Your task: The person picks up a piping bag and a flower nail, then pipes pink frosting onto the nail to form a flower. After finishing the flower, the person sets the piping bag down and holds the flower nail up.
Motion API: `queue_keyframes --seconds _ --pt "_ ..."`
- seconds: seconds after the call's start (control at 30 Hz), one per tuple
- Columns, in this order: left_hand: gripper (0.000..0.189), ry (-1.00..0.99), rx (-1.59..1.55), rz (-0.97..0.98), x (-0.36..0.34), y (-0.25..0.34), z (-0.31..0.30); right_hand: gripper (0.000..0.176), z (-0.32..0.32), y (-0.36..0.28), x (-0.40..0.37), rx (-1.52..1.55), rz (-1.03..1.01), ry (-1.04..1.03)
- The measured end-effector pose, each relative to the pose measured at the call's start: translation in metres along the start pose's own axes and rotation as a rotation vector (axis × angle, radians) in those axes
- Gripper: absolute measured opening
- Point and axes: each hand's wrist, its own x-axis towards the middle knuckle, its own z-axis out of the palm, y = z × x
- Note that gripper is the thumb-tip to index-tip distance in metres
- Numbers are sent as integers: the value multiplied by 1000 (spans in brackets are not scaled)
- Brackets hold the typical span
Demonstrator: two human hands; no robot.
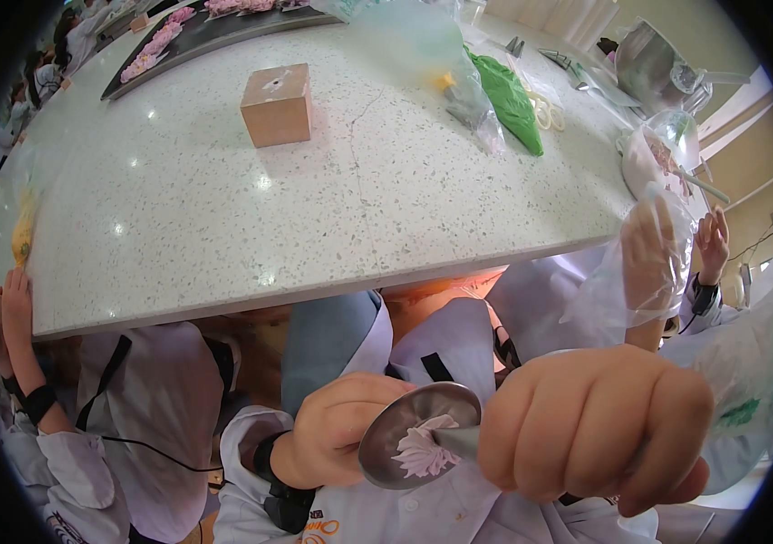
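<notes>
My left hand (341, 426), with a black band at the wrist, is closed behind a shallow round metal flower nail (385, 444). Its stem is hidden by the fingers. A pale pink piped flower (427, 449) with thin petals sits on the nail's dish. My right hand (595, 426) is a fist close to the camera. From it a metal piping tip (459, 442) points left, touching or almost touching the flower. The fist hides whatever bag is behind the tip.
A wooden block (276, 104) stands on the speckled white table (223, 218). Behind it is a dark tray (214, 36) with pink flowers. A green piping bag (506, 100) and metal bowl (654, 68) lie right. A co-worker's gloved hand (654, 245) is nearby; another person's hands (15, 313) are left.
</notes>
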Motion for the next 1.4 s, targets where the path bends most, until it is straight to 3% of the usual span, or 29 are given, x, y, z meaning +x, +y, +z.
queue_keyframes --seconds 0.9,1.0,1.1,1.27,1.4 --pt "27 44 18 0 3 4 2 29 0 -1 -3 10 35 11" --pt "28 60 23 20 3 3 2 30 -1 3 -6 34 -93 96" --pt "27 44 31 -4 -2 0 0 29 -1 -1 2 66 48 5" --pt "25 76 30 45 -3 -2 4 25 7 4 -3 -5 -84 200" --pt "24 97 52 57 -2 -1 5 25 7 3 -3 -8 -52 190"
